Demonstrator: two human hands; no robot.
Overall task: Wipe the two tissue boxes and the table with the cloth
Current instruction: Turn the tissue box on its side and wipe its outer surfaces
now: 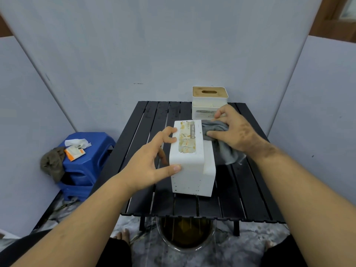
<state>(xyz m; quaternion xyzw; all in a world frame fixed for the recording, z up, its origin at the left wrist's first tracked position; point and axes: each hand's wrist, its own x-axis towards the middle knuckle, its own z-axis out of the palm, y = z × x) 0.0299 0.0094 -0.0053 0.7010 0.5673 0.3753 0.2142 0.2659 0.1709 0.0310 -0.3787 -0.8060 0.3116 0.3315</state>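
Note:
A white tissue box (192,170) lies on its side in the middle of the black slatted table (250,199), its stained label facing up. My left hand (152,162) grips the box's left edge, thumb on the near corner and fingers on top. My right hand (233,132) holds a grey cloth (217,132) bunched against the box's far right edge; part of the cloth hangs down to the table. A second white tissue box (209,101) with a wooden lid stands upright at the table's far edge, just behind my right hand.
A blue plastic stool (86,170) stands left of the table with a tissue pack, crumpled tissue and a brown rag (53,164) on it. A round basin (185,239) of dark liquid sits on the floor under the table's near edge. Grey panels wall in the space.

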